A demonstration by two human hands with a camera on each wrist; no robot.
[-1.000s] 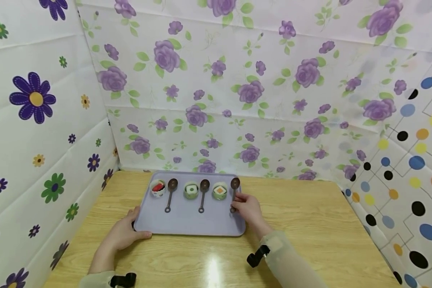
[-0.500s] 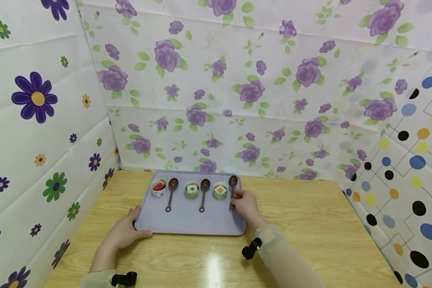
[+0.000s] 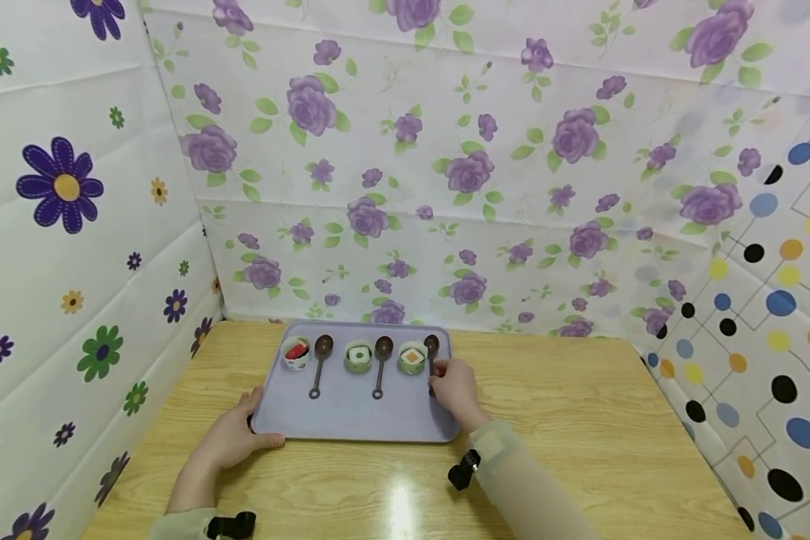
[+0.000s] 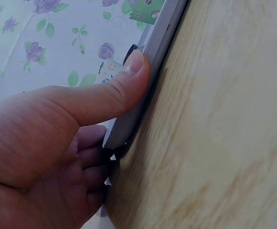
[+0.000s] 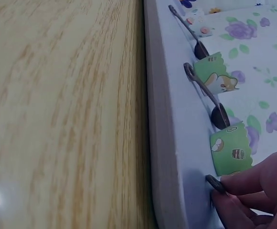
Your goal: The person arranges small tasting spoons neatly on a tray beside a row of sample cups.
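Observation:
A lavender tray [image 3: 351,420] lies on the table with three small paper cups and three dark brown spoons in a row. My left hand [image 3: 226,439] holds the tray's front left corner, its thumb [image 4: 114,93] against the front edge and fingers at the left side. With thumb and fingers, my right hand [image 3: 457,391] pinches the handle of the rightmost spoon [image 3: 432,345]; its handle end [image 5: 215,184] shows in the right wrist view. This spoon stands just right of the green cup [image 3: 412,360] with a white and orange sushi-like piece. My fingers hide part of its handle.
The middle green cup [image 3: 358,358] has a spoon [image 3: 382,352] on its right. The left white cup [image 3: 295,354], with a red-topped piece, has another spoon [image 3: 322,351] beside it. A wooden table [image 3: 580,420] meets flowered cloth walls [image 3: 391,247] at the back and sides.
My right hand has moved left with the rightmost spoon, bringing it closer to the right green cup. The left hand and the tray have stayed in place.

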